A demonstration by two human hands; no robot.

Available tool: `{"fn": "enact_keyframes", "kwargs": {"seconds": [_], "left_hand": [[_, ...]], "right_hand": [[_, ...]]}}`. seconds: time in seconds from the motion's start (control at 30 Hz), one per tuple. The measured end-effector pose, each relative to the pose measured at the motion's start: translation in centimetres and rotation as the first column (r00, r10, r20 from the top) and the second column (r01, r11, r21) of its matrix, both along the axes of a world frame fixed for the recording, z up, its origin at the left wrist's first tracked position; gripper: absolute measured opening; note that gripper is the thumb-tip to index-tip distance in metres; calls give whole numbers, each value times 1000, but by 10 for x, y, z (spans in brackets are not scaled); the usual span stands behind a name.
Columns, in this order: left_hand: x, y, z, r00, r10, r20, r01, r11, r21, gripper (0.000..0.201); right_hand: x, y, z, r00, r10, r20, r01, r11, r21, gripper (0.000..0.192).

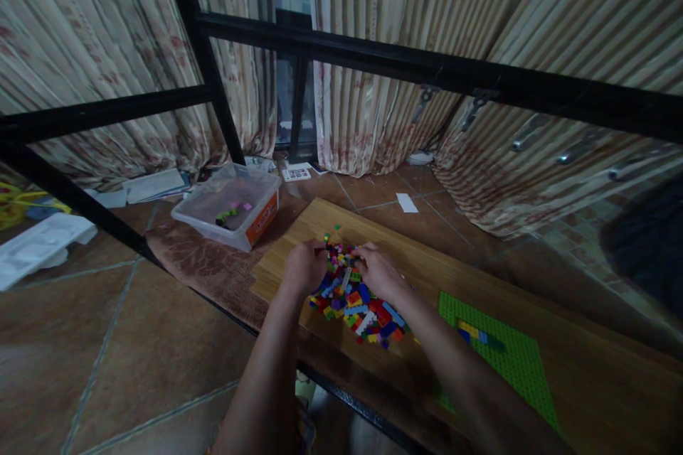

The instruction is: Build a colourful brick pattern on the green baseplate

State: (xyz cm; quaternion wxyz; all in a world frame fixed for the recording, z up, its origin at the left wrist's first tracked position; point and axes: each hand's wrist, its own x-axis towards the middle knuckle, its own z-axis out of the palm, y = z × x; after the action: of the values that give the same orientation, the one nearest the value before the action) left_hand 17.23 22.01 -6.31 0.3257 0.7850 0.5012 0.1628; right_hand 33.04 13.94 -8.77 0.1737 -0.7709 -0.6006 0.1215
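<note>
A loose heap of small multicoloured toy bricks [355,298] lies spread on a wooden board. At the heap's left far side is my left hand [305,266], fingers curled together near a small dark reddish bit that I cannot make out. My right hand [378,271] reaches over the heap's right far side, its fingers bent and somewhat apart, touching or just above the bricks. On the right, a green baseplate [512,359] carries a few joined bricks [472,331] in yellow and blue, partly shaded; my right forearm covers some of the plate.
A clear plastic box [213,210] with an orange label and a few bricks inside stands left of the wooden board [314,217]. Black metal bars [341,46] cross behind the board. Striped curtains [368,121], papers [406,202] and a white foam piece [43,245] lie beyond.
</note>
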Motion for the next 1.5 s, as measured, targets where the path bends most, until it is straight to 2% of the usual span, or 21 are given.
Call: {"fn": "enact_keyframes", "kwargs": {"seconds": [0.1,0.23,0.33,0.47,0.57,0.73,0.87,1.13,1.37,1.5], "left_hand": [[-9,8,-3,996,47,-75,-48,999,-15,26],[-21,17,-9,988,69,-140,-79,995,-67,31],[-25,20,-11,985,71,-156,-83,994,-74,31],[-25,20,-12,982,69,-175,-82,994,-71,31],[-25,20,-13,983,61,-172,-73,995,-64,31],[-27,21,-13,984,65,-167,-77,995,-65,30],[-26,21,-11,984,75,-162,-86,994,-61,29],[-29,23,-16,983,82,-165,-93,994,-58,28],[-26,20,-22,980,37,-194,-54,995,-87,23],[-21,15,-21,980,42,-193,-58,995,-78,29]], "right_hand": [[5,-1,2,999,47,17,-46,998,-50,21],[7,-9,8,1000,25,-16,-25,1000,-7,21],[-8,-6,11,999,5,-39,-3,999,38,22],[-37,3,12,995,92,-32,-91,996,25,16],[-46,1,9,992,128,-3,-128,992,4,17],[-43,0,7,995,83,52,-85,996,24,19],[-50,17,6,990,108,87,-112,993,42,23],[-52,51,-2,971,167,170,-164,986,-35,21],[-46,56,-4,971,165,172,-150,984,-97,20],[-45,56,-4,963,209,168,-190,974,-124,22]]}}
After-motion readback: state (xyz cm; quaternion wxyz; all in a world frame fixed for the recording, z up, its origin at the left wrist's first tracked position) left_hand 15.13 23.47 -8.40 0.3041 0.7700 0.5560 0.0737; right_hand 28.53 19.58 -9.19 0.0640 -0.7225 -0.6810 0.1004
